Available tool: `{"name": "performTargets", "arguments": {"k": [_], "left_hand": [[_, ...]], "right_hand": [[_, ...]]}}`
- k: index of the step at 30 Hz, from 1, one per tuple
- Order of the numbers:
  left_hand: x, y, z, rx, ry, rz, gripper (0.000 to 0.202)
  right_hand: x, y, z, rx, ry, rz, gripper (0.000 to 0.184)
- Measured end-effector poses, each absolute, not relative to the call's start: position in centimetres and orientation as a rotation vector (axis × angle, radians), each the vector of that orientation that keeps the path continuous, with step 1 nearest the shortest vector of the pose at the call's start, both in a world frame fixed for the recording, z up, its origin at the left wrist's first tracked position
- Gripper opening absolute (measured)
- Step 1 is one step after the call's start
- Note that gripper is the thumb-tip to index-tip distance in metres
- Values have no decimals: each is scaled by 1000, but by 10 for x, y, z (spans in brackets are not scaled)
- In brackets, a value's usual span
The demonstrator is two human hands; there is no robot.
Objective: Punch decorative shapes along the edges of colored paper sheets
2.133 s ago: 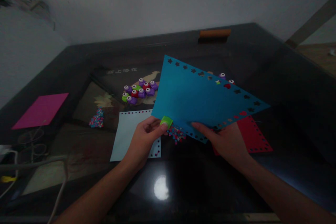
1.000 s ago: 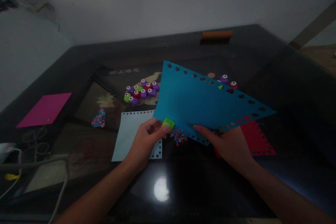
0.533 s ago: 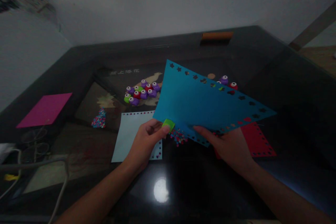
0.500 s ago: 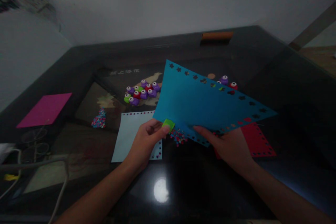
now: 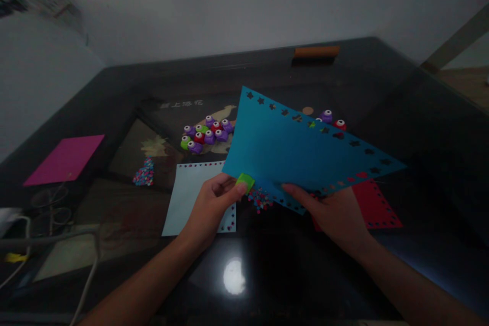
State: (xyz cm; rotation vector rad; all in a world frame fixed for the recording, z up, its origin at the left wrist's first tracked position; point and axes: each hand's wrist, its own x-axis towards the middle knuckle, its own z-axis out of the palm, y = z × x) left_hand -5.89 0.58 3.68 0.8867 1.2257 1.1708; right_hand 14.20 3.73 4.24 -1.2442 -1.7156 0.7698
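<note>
My left hand [image 5: 214, 201] is closed around a green paper punch [image 5: 245, 181], its thumb pressing on it. The punch sits at the lower left corner of a blue sheet of paper [image 5: 290, 150], which has shaped holes along its edges. Gripping the sheet's lower edge is my right hand [image 5: 332, 214], thumb on top and fingers hidden beneath. The blue sheet is held tilted above the table. Below it lies a small heap of punched paper bits [image 5: 260, 200]. A pale blue sheet [image 5: 187, 198] and a red sheet [image 5: 378, 206], both with punched borders, lie partly behind my hands.
Several purple, red and green punches [image 5: 209, 136] stand left of the blue sheet, more [image 5: 326, 116] behind it. A heap of confetti [image 5: 145, 172] and a magenta sheet [image 5: 66, 160] lie at left. An orange roll [image 5: 316, 52] rests at the back edge; a cable [image 5: 89, 280] is at front left.
The right corner of the blue sheet has shifted slightly to the right. Both hands keep nearly the same place and grip.
</note>
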Motion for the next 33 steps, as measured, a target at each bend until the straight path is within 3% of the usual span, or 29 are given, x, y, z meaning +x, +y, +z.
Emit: {"name": "performTargets", "arguments": {"k": [33], "left_hand": [[-56,1,36,859,1126,1217,23]], "right_hand": [[142,36,41,-1252,-1710,801,34]]}}
